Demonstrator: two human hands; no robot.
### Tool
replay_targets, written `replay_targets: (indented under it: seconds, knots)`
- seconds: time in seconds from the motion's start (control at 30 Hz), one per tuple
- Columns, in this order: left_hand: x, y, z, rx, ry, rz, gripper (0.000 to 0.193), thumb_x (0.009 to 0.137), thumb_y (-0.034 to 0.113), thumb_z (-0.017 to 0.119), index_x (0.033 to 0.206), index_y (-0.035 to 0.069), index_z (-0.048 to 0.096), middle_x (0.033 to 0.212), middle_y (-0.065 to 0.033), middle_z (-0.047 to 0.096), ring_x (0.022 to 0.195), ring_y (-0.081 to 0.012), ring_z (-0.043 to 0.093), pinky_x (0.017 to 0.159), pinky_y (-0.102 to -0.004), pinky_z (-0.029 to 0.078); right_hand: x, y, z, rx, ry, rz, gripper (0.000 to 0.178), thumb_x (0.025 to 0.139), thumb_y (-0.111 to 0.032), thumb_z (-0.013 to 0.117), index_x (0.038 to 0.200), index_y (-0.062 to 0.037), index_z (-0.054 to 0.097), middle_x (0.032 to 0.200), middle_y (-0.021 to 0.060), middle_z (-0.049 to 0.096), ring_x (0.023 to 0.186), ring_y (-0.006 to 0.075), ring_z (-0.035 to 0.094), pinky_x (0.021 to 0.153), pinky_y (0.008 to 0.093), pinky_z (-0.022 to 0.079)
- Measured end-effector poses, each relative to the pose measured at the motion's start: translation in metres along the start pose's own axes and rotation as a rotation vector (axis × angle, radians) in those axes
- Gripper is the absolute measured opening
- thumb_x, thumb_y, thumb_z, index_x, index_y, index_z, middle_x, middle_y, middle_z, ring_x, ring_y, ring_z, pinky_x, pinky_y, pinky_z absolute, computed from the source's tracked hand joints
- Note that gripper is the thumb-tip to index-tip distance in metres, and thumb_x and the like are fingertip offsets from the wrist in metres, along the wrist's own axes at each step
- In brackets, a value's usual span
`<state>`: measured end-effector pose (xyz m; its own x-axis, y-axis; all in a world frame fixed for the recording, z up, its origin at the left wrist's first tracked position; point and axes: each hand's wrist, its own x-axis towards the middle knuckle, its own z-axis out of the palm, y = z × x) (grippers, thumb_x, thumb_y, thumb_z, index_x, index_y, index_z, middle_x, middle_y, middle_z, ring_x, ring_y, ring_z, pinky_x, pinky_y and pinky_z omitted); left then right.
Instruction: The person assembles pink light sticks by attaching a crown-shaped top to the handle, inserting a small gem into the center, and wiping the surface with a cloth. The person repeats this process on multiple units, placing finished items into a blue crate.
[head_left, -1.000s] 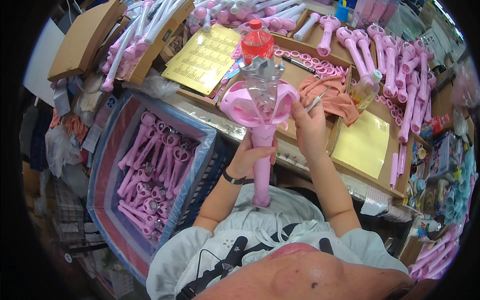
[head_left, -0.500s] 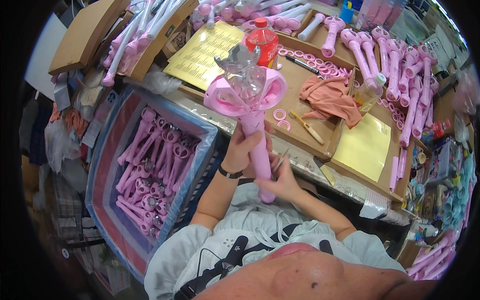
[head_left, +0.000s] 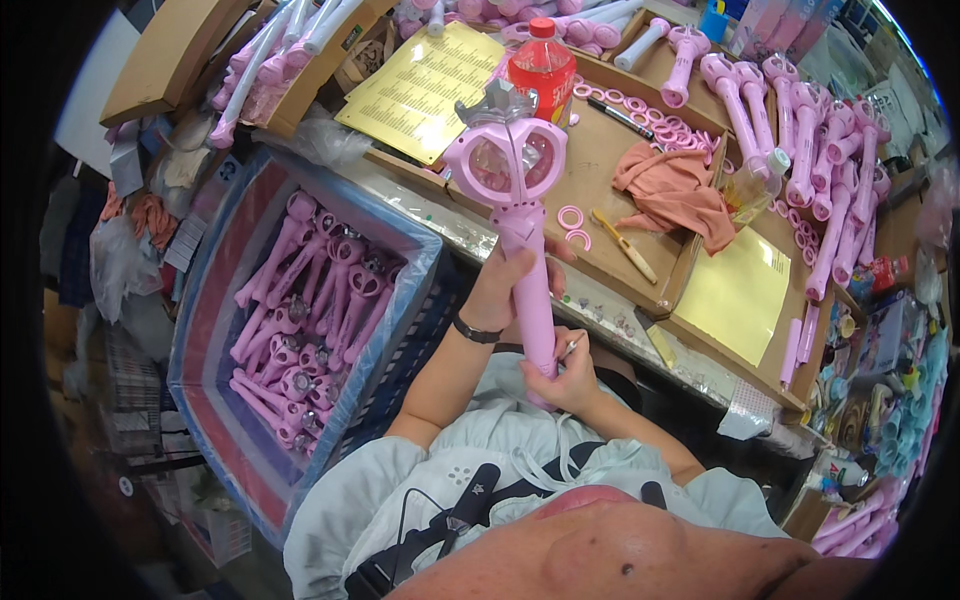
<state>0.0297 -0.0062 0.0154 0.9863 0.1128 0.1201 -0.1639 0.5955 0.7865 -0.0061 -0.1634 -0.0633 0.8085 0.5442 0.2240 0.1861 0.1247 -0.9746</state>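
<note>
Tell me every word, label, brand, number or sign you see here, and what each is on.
Red-capped bottle: pale label lettering, left uncopied.
Left yellow sheet: rows of dark print, too small to read.
Pink wands at right: dark marks on some handles, unreadable.
Held pink wand: no text readable.

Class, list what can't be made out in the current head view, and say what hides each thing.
In the head view:
- Slim tool: mostly hidden by the right hand.
- Pink wand: handle partly covered by the left hand.
- Red-capped bottle: lower left blocked by the wand's grey crown.
- Lined basket: floor buried under heaped wands.
- Yellow sheets: print too small.
- Lower-right wands: cut off by the picture's dark rim.
</note>
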Motion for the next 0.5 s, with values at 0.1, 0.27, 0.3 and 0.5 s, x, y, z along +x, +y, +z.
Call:
replay_targets:
  seconds: [0.1,0.27,0.3,0.5]
  knots:
    - [-0.005,-0.004,-0.002,-0.05,0.096,-0.074,0.034,0.081,0.017,0.059,0.106,-0.001,0.045,0.094,-0.0132,0.056,0.066,-0.0166,0.059,0.056,-0.029,0.05,-0.001,0.002,0.0,-0.005,-0.01,-0.034,0.052,0.071,-0.018,0.078,0.086,-0.0047,0.03,0.085,0.015,0.053,0.069,0.019,0.055,0.06,0.0304,0.048]
    - [-0.005,-0.005,-0.007,-0.068,0.066,-0.082,0.029,0.079,0.013,0.058,0.102,-0.001,0.046,0.091,-0.0115,0.055,0.062,-0.016,0.058,0.052,-0.028,0.049,-0.001,0.004,0.0,-0.061,-0.017,-0.043,0.052,0.071,-0.019,0.078,0.087,-0.0052,0.031,0.084,0.0154,0.053,0.068,0.021,0.056,0.059,0.0308,0.047]
    - [-0.005,-0.005,-0.007,-0.081,0.051,-0.078,0.029,0.078,0.012,0.058,0.101,-0.001,0.046,0.091,-0.0113,0.055,0.061,-0.0161,0.058,0.052,-0.028,0.049,-0.002,0.004,0.0,-0.076,-0.018,-0.047,0.052,0.071,-0.019,0.078,0.087,-0.0053,0.031,0.084,0.0155,0.053,0.068,0.0216,0.056,0.059,0.0309,0.047]
    - [0.003,0.006,-0.003,-0.071,0.079,0.194,0.067,0.084,0.058,0.051,0.113,-0.003,0.05,0.096,-0.0128,0.059,0.071,-0.0204,0.06,0.061,-0.0322,0.049,-0.006,0.007,-0.002,-0.128,-0.032,-0.125,0.052,0.07,-0.018,0.079,0.088,-0.0056,0.032,0.088,0.0202,0.056,0.067,0.028,0.056,0.059,0.0348,0.047]
